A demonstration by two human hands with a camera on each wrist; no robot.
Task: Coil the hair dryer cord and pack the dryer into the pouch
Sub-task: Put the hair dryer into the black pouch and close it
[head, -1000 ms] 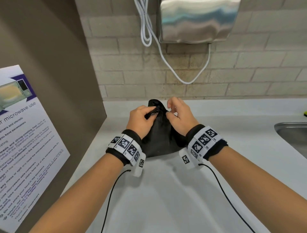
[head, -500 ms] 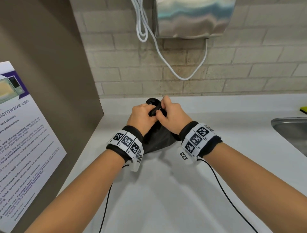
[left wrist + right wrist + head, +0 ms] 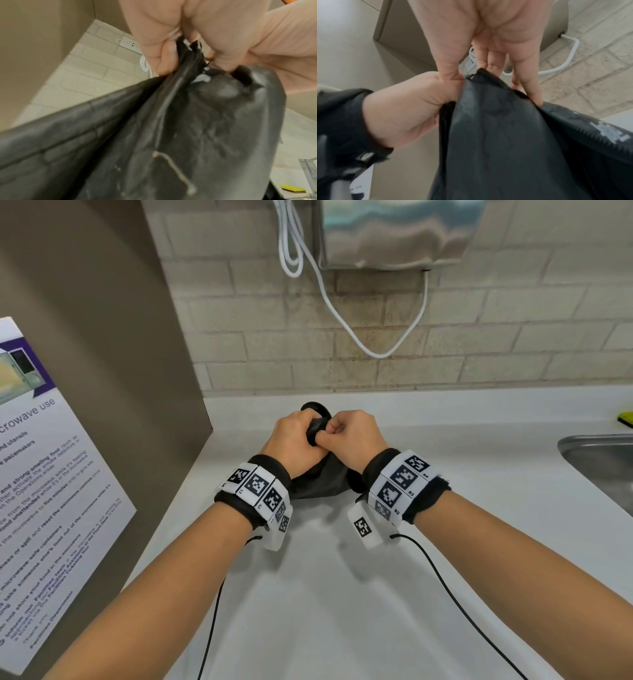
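A black pouch (image 3: 325, 479) lies on the white counter (image 3: 342, 604) between my wrists, its mouth gathered into a bunch. My left hand (image 3: 296, 440) grips the gathered neck, with fingers curled round the fabric (image 3: 188, 121). My right hand (image 3: 352, 434) pinches the same bunch from the right, knuckles against the left hand. In the right wrist view its fingers (image 3: 448, 73) close on the pouch top (image 3: 505, 135). A black loop (image 3: 317, 408) sticks out beyond the knuckles. The hair dryer and its cord are hidden from every view.
A brown cabinet side with a microwave notice (image 3: 51, 491) stands close on the left. A steel sink (image 3: 603, 460) and a yellow sponge (image 3: 626, 418) sit at the right. A steel dispenser (image 3: 394, 231) with a white cable (image 3: 342, 316) hangs on the brick wall.
My two hands have come together from slightly apart, and the pouch mouth has been drawn into a tight bunch between them.
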